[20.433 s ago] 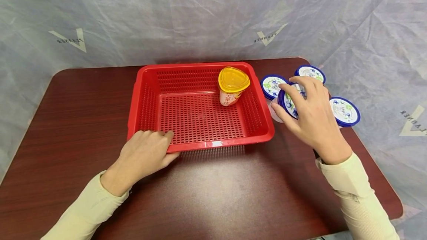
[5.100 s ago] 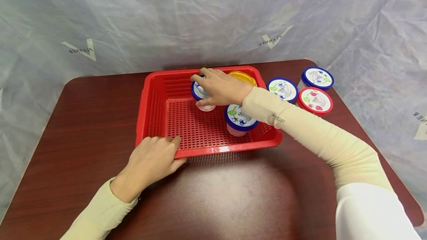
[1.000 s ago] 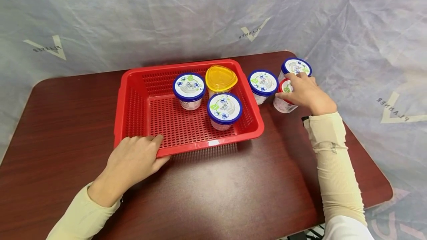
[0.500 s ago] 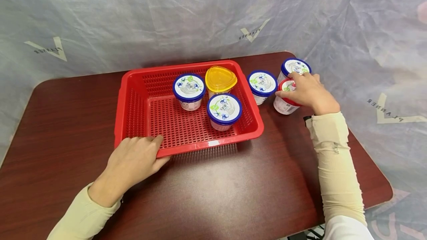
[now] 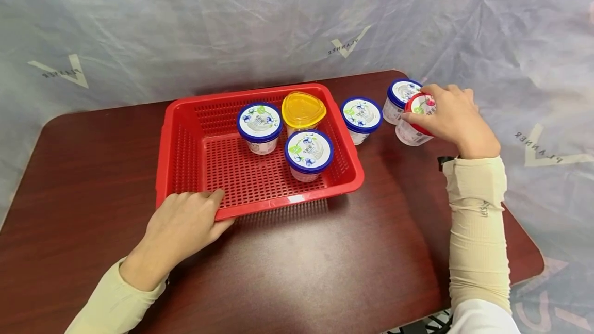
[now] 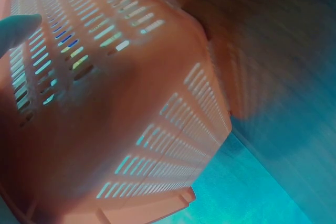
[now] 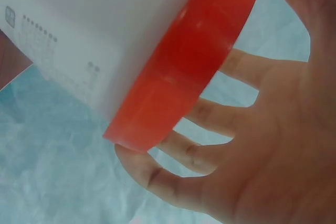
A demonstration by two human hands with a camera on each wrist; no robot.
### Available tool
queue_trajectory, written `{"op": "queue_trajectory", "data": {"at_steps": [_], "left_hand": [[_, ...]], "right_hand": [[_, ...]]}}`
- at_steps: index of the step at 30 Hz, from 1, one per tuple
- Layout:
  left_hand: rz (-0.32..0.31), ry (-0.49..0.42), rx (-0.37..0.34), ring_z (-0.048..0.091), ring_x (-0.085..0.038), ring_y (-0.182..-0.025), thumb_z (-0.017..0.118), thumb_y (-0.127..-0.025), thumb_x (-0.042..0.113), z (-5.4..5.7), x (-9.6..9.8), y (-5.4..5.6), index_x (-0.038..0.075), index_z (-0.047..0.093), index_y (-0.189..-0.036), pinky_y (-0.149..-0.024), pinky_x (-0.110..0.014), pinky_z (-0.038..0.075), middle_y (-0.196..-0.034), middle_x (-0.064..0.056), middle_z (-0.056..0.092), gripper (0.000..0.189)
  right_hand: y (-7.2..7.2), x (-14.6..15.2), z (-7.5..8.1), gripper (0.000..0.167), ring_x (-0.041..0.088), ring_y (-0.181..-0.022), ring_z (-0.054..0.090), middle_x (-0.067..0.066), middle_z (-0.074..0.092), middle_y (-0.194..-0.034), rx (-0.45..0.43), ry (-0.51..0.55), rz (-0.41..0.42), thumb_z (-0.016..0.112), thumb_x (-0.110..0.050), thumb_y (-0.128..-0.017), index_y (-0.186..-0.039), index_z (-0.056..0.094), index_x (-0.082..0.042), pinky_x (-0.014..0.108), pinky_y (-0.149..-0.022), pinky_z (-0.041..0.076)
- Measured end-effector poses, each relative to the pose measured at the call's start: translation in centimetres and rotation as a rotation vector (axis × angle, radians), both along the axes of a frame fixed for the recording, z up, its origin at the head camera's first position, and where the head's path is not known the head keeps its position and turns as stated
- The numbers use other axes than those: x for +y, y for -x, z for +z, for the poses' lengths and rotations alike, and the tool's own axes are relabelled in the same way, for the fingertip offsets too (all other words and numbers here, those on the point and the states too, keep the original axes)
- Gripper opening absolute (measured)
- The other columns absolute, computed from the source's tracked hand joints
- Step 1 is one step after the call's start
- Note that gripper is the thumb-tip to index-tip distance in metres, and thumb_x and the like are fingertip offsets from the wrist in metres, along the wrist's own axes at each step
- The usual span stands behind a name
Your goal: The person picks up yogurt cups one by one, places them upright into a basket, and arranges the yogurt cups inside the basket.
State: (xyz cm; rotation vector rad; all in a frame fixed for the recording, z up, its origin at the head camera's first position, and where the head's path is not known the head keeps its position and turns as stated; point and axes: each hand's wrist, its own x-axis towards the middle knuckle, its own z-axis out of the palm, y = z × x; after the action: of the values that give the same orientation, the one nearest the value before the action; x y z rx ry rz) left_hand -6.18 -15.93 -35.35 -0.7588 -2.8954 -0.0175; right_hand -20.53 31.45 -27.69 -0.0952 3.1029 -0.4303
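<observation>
under the fingertips of the right hand [image 5: 457, 115], a plastic cup with a red lid [image 5: 410, 134] leans slightly, gripped by that lid: the thumb presses its near-left side and the other fingers bend around the opposite edge. the right wrist view shows the white wall of this cup, with part of a barcode, angled away from the fingers. whether its base touches the tabletop [image 5: 325, 267] i cannot tell.

just beyond the right thumb stands a blue-lidded cup [image 5: 392, 112], partly overlapped by the red lid. farther left of those fingers, just outside the basket wall, stands another cup with a blue lid and blueberry print [image 5: 361, 115].

at the fingers of the left hand [image 5: 183, 223] is the near-left corner of a red slotted plastic basket [image 5: 274, 204]; they curl over its rim and grip it, with one digit showing below the rim on the outside. to the right of these fingers and farther back, inside the basket, stand a blueberry-print cup [image 5: 260, 122], a second blueberry-print cup [image 5: 308, 151] nearer its front right, and a cup with a yellow, rounded-triangular lid [image 5: 303, 110] behind that one.

well beyond both hands' fingers hangs a wrinkled grey sheet [image 5: 223, 40] printed with "planner".
</observation>
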Motion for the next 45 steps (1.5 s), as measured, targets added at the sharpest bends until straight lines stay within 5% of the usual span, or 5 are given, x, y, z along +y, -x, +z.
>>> {"op": "queue_trajectory", "data": {"at_steps": [20, 45], "left_hand": [[-0.003, -0.002, -0.006, 0.038, -0.014, -0.042, 0.077, -0.08, 0.043, 0.1, 0.1, 0.0, 0.008, 0.06, -0.081, -0.04, -0.032, 0.038, -0.053, 0.004, 0.04, 0.039], [-0.006, 0.001, 0.001, 0.041, -0.015, -0.042, 0.077, -0.08, 0.043, 0.0, 0.0, 0.0, 0.006, 0.061, -0.083, -0.041, -0.033, 0.041, -0.054, 0.002, 0.042, 0.04]], "right_hand": [[-1.4, -1.3, 1.4, 0.078, 0.059, -0.121, 0.031, 0.033, 0.037, -0.144, 0.071, 0.049, 0.017, 0.066, -0.048, -0.089, -0.149, 0.04, -0.006, 0.071, -0.09, 0.022], [-3.1, -4.0, 2.4, 0.073, 0.054, -0.124, 0.034, 0.031, 0.041, -0.141, 0.224, 0.047, 0.064, 0.071, -0.043, -0.086, -0.146, 0.046, -0.01, 0.07, -0.09, 0.025]]}}
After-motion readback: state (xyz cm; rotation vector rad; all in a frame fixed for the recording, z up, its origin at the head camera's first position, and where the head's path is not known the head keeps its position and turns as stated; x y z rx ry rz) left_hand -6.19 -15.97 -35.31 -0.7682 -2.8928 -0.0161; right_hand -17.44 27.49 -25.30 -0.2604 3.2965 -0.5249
